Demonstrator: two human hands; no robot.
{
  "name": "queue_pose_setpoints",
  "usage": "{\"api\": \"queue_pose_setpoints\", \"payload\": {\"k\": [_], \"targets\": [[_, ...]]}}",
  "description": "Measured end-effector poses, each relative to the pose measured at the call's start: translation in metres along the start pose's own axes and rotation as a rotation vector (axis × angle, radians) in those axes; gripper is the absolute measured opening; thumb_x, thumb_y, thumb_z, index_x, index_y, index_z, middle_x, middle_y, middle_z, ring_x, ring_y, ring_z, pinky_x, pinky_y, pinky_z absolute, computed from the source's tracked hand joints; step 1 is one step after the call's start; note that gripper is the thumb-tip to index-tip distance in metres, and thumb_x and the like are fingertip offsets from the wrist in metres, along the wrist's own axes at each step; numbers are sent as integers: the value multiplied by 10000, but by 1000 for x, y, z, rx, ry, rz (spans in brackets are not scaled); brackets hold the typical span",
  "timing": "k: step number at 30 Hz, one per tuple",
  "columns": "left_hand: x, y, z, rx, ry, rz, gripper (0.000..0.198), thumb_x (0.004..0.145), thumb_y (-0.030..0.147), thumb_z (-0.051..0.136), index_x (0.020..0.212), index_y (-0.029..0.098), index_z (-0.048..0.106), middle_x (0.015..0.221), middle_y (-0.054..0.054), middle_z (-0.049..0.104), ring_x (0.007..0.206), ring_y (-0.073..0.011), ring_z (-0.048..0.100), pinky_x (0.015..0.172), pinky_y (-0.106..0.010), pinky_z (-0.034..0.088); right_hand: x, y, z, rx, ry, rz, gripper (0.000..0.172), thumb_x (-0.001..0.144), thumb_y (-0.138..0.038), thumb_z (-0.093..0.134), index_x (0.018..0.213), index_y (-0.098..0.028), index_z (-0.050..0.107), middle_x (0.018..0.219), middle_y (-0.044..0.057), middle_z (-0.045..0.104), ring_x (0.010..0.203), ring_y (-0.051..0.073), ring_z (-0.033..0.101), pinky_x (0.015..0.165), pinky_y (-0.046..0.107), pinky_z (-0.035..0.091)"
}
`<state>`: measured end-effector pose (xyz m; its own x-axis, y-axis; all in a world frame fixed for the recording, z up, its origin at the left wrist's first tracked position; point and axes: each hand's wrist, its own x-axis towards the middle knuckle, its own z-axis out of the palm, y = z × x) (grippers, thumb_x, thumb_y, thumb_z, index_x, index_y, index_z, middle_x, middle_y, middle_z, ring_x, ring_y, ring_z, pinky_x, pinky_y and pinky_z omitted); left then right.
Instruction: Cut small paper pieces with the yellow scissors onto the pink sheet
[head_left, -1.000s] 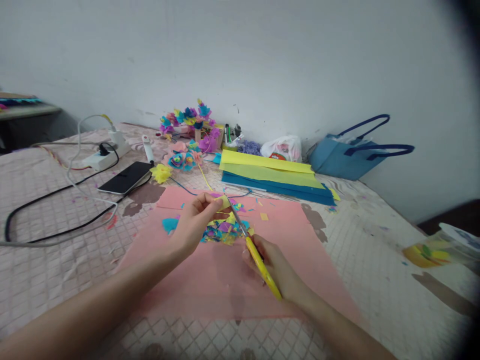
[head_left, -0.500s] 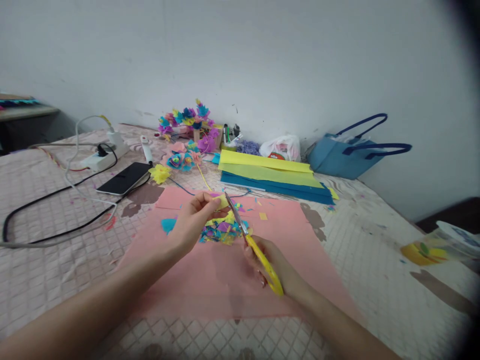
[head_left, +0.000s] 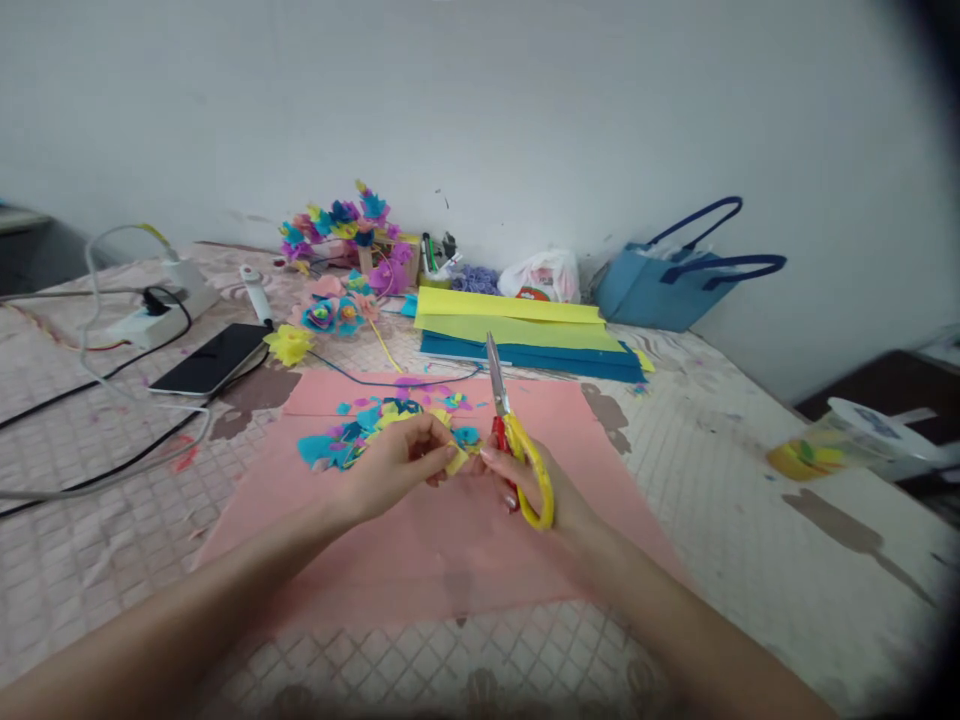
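Between the thumb and fingers of my left hand (head_left: 405,455) is a small piece of yellow paper (head_left: 457,460). My right hand (head_left: 540,485) grips scissors (head_left: 498,378) with one yellow and one red handle, their blades pointing up and away. The right fingertips come close to the yellow piece; whether they touch it I cannot tell. Under and behind my hands, a pile of blue, yellow and purple paper scraps (head_left: 349,440) lies on a pink sheet (head_left: 420,560).
Folded yellow and blue paper sheets (head_left: 517,330) lie behind the pink sheet. Paper flowers (head_left: 337,310), a phone (head_left: 212,358) and a power strip with cables (head_left: 161,318) are on the left. A blue bag (head_left: 652,290) and a clear plastic container (head_left: 832,450) are on the right.
The scissors have come away from the yellow paper and now point upward. Both hands have moved closer together and lower over the pink sheet. The view has shifted right.
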<state>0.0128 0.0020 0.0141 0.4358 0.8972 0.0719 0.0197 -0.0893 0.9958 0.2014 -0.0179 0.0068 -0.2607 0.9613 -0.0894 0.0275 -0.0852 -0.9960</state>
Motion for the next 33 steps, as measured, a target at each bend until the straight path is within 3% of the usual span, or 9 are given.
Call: {"api": "queue_pose_setpoints", "payload": {"k": [4, 12, 17, 22, 33], "targets": [[-4, -1, 6, 128, -91, 29, 108, 798, 277, 608, 787, 170, 600, 640, -5, 591, 545, -111, 544, 493, -203, 429, -3, -5, 3, 2, -20, 14, 335, 726, -460, 661, 784, -202, 455, 590, -81, 409, 433, 55, 354, 393, 186, 348], [-4, 1, 11, 111, -138, -4, 153, 744, 216, 633, 879, 187, 566, 697, -9, 614, 624, -137, 575, 536, -225, 427, -2, -7, 8, -27, 32, 121, 376, 587, -349, 735, 774, -206, 441, 608, -86, 426, 420, 49, 375, 371, 191, 323], [0, -6, 3, 22, -114, -12, 216, 702, 162, 656, 899, 183, 570, 743, -6, 601, 655, -136, 584, 588, -250, 461, 1, -5, 5, -33, 76, 96, 332, 628, -332, 707, 769, -210, 432, 627, -77, 440, 433, 56, 394, 370, 195, 345], [2, -11, 0, -23, -164, -37, 273, 726, 159, 642, 974, 187, 531, 735, 8, 588, 644, -125, 584, 604, -252, 461, 2, -2, 3, -33, 66, 80, 358, 638, -354, 722, 797, -213, 434, 605, -87, 427, 401, 48, 358, 366, 195, 306], [4, -14, -2, -21, -169, -46, 298, 765, 195, 609, 1024, 151, 469, 756, -13, 622, 689, -136, 600, 631, -278, 465, 3, 0, 6, -21, 79, 11, 349, 593, -354, 747, 779, -198, 497, 718, -22, 527, 639, 132, 513, 585, 254, 398]]}}
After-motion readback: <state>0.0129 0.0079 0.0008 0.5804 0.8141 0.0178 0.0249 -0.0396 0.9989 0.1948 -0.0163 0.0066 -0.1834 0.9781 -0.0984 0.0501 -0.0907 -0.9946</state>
